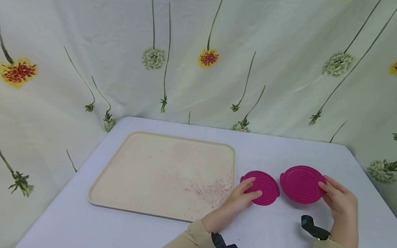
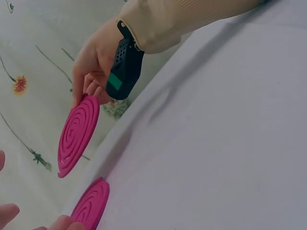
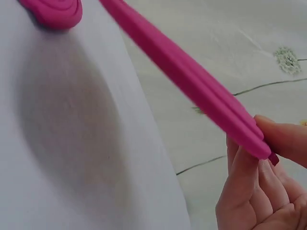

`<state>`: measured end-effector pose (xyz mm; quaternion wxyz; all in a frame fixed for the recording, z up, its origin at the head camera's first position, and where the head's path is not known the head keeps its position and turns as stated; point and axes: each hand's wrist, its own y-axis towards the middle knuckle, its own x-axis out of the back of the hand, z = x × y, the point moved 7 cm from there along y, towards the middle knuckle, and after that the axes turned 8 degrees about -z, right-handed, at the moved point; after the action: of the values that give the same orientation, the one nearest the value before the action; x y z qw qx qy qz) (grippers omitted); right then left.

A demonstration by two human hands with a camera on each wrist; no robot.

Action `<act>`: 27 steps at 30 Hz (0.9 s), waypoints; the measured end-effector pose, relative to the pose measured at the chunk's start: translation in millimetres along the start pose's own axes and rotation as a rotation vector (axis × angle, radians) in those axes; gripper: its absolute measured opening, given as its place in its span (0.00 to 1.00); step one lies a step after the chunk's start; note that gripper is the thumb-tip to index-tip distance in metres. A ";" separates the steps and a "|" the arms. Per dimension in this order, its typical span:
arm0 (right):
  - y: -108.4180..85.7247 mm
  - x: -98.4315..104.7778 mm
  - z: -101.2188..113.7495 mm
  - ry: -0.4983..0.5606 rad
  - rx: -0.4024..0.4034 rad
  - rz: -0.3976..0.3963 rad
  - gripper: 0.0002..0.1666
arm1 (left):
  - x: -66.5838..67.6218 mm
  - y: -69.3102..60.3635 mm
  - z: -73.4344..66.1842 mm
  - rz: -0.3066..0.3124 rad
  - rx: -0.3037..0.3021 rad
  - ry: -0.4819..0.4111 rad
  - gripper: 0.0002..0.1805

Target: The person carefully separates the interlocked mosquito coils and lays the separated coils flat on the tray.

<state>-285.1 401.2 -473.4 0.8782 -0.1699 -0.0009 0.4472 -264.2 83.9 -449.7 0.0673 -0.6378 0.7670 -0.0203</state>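
Two pink ribbed discs are noted in the head view, clock directions taken from that view. The left disc (image 1: 268, 186) is at the white table (image 1: 265, 246); the left hand (image 1: 232, 203) reaches in from its eight o'clock, thumb and forefinger apart and overlapping its near edge. Pressure on it cannot be told. The right disc (image 1: 302, 184), at nearly three o'clock from its partner, is raised clear of the tabletop, tilted; the right hand (image 1: 343, 204) has thumb and fingers clamped on its three o'clock edge. At the left disc's nine o'clock lies a cream tray (image 1: 143, 170), marked with reddish specks.
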 end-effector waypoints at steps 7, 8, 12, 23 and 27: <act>5.2 -38.0 -1.4 0.091 0.079 0.234 0.28 | 18.7 7.3 -17.2 -0.016 -0.011 -0.096 0.32; -0.8 -45.5 0.8 0.077 0.089 0.247 0.29 | 21.7 8.2 -19.7 -0.016 -0.024 -0.107 0.31; -44.4 -78.6 18.3 0.052 0.114 0.348 0.24 | 31.9 11.2 -27.9 -0.021 -0.072 -0.135 0.30; -108.0 -135.8 34.3 0.121 0.068 0.506 0.16 | 49.2 13.9 -45.7 -0.012 -0.105 -0.060 0.24; -115.8 -150.3 31.2 0.099 0.091 0.521 0.19 | 56.7 16.1 -52.1 -0.019 -0.131 -0.056 0.20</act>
<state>-289.2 229.6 -386.8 0.7392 -0.1466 0.1058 0.6487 -296.7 28.4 -404.5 0.0464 -0.6483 0.7585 0.0472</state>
